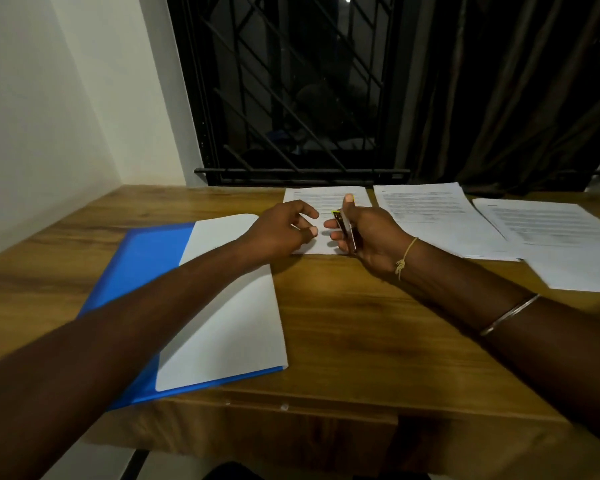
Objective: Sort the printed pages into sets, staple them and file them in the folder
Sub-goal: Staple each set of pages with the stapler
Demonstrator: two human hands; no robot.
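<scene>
Three sets of printed pages lie along the far edge of the wooden table, just above frame centre and running right: left set, middle set, right set. Both hands are at the left set. The right hand is clamped round a small dark stapler, thumb raised above it. The stapler's long axis runs up the frame and its yellow nose points to the far left, over the set's lower half. The left hand sits just left of it over the set's near left corner, fingers half curled with nothing seen between them; whether they touch the paper is unclear. A small gap separates the two hands. The blue folder lies closed at lower left, a white sheet on top, part under the left forearm. The set's corners lie up and left of the stapler nose, and the left hand is nearer the left edge. Likely the left hand lifts the set and the right brings the stapler mouth to it. Whether any set is stapled yet cannot be seen.
</scene>
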